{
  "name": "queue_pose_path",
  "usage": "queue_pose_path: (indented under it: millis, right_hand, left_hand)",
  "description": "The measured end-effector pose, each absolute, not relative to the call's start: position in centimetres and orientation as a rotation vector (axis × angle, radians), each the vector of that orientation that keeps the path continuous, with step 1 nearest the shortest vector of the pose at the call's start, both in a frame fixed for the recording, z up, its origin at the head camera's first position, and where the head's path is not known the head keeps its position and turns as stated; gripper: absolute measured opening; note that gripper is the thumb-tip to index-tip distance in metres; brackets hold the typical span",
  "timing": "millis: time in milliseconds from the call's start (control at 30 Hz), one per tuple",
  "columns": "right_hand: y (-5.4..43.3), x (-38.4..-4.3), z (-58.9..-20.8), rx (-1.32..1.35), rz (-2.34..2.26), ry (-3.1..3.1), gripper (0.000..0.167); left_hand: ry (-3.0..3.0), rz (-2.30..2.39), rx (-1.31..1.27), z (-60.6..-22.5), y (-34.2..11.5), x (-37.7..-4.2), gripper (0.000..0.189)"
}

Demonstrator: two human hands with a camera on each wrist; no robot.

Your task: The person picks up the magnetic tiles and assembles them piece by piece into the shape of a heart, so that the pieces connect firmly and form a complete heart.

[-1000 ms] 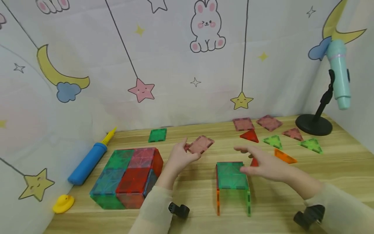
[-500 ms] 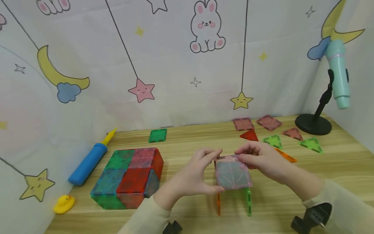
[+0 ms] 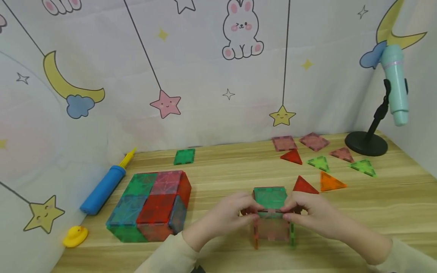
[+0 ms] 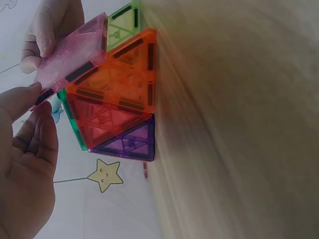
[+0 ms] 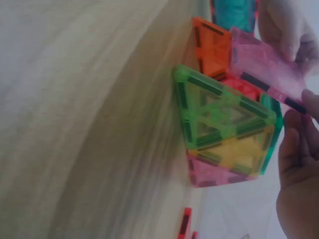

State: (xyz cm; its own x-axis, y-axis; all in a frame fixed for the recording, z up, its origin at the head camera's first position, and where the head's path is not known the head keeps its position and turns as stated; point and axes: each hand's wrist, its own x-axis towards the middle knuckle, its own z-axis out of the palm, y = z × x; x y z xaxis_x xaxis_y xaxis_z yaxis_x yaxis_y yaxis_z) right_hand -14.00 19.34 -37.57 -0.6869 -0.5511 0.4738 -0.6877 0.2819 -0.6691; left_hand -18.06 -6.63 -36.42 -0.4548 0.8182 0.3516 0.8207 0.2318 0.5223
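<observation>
My left hand (image 3: 228, 218) and right hand (image 3: 321, 218) pinch the top edge of a pink square magnetic tile (image 3: 273, 230) between thumbs and fingers. It hangs steeply tilted at the front of a small tile box whose roof is a green square tile (image 3: 269, 194). In the left wrist view, the box's near wall joins an orange tile (image 4: 122, 74), a red tile (image 4: 107, 122) and a purple tile (image 4: 130, 143). The opposite wall has a light green tile (image 5: 219, 112) and a yellow tile (image 5: 239, 149) in the right wrist view. Whether the pink tile touches the box, I cannot tell.
A larger tile block (image 3: 146, 204) stands left, beside a blue pump (image 3: 104, 189) and a yellow duck (image 3: 75, 236). One green square (image 3: 184, 156) lies behind. Loose tiles, including a red triangle (image 3: 305, 185) and an orange triangle (image 3: 331, 182), lie right, before a microphone stand (image 3: 367, 143).
The left hand has carried the pink tile rightward to the box. Both hands took hold of it above the green roof, then brought it forward and tipped it down at the box's front.
</observation>
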Motion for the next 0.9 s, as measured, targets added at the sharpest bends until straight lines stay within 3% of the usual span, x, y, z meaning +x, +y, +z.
queue_pose_path:
  millis: [200, 500, 733, 900]
  right_hand:
    - [19.4, -13.9, -38.6, 1.227, 1.111, -2.286, 0.027]
    - [19.9, -13.5, -39.6, 1.274, 0.994, -2.229, 0.008]
    - [20.3, -13.3, -39.6, 1.124, 0.995, -2.385, 0.036]
    - [20.6, -14.0, -39.1, 0.926, 1.014, -2.564, 0.04]
  left_hand:
    - [-2.369, -0.904, -1.682, -37.4, -6.4, -18.0, 0.015]
    - [-2.227, -0.729, -1.743, -38.1, -5.9, -18.0, 0.016]
    - [-2.466, -0.576, -1.611, -37.6, -6.3, -18.5, 0.05]
    - [-2.534, -0.519, -1.601, -37.3, -6.8, -18.6, 0.049]
